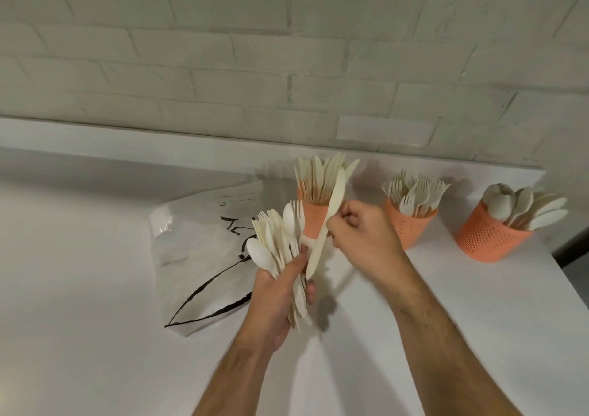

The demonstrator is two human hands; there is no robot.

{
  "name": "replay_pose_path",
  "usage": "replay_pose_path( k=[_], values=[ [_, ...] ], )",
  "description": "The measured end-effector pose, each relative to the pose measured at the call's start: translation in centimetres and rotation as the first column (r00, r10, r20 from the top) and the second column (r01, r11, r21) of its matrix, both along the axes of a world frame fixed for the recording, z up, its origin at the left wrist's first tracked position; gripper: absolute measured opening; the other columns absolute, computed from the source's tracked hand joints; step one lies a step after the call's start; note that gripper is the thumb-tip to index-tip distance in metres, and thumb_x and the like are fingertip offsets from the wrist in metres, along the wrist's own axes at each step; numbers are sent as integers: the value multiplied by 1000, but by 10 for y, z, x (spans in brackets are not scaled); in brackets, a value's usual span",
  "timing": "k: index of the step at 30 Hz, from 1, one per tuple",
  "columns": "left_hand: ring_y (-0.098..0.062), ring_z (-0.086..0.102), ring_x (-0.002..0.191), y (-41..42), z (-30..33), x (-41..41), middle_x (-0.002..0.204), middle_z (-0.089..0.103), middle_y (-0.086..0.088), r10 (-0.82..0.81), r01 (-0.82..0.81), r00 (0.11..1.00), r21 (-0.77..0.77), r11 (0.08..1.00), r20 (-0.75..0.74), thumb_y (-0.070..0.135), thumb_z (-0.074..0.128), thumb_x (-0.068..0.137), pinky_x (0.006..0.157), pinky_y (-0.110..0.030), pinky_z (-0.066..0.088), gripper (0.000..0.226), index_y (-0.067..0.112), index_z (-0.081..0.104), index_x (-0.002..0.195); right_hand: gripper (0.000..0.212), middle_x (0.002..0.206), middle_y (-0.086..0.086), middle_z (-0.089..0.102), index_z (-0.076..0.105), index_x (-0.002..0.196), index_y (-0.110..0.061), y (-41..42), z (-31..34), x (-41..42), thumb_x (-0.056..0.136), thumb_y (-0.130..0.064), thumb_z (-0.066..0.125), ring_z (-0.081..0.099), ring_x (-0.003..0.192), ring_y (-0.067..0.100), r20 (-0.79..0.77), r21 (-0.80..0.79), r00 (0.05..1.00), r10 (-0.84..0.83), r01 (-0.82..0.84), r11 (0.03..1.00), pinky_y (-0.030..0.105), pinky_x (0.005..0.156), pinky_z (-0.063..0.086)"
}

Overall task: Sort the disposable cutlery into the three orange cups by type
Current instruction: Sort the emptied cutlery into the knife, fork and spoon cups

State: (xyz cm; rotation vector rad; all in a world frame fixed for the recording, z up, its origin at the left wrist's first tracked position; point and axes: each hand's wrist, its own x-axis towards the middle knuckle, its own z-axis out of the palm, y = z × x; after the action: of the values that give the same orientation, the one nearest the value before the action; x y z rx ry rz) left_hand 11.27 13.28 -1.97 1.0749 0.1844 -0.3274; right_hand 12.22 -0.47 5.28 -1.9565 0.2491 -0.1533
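A person's right hand [357, 233] pinches a single disposable knife [328, 224], drawn from the mixed cutlery bundle [280, 246] gripped in the left hand [280, 291] above the white desk [95, 320]. The knife cup [314, 221] stands just behind; dropping it in handle-first, clear of the upright blades, looks the tidy move. The fork cup [408, 227] and spoon cup [490, 237] wait further right.

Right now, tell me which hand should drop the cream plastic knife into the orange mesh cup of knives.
Right hand: it already pinches the cream plastic knife beside the orange mesh cup of knives; left hand holds the unsorted bundle.
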Motion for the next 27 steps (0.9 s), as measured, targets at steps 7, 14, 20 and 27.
replay_pose_path(
  k=[7,14,20,27],
  values=[
    [-13,37,52,2,-5,1,64,42,-5,68,-128,974,275,953,216,17,65,93,48,-23,37,9,10,63,89,8,67,-2,69,59,81,-19,-30,19,50,88,-14,58,69,65,20,432,1,881,-194,215,977,29,61,52],
    [-16,39,59,-5,-3,-7,64,42,-6,-6,-140,939,399,906,343,13,62,95,52,-17,36,17,-3,57,97,6,84,-5,66,65,91,-18,-32,-25,107,91,-19,59,66,74,16,205,-357,975,-84,155,921,29,74,56],
    [-13,47,47,-8,-1,-11,62,54,7,-102,-71,946,504,861,309,15,64,92,46,-21,38,9,16,55,92,14,92,1,69,68,98,-9,-39,-11,86,86,-12,62,63,83,19,97,-494,994,-49,90,864,31,78,54],
    [-16,52,67,-14,-6,-6,72,56,10,-239,-318,844,806,500,481,18,57,92,58,-29,40,17,27,49,104,3,67,-11,66,74,81,-27,-24,52,5,81,-26,77,53,54,-3,2,-304,943,334,-317,898,12,56,42]
  ],
)
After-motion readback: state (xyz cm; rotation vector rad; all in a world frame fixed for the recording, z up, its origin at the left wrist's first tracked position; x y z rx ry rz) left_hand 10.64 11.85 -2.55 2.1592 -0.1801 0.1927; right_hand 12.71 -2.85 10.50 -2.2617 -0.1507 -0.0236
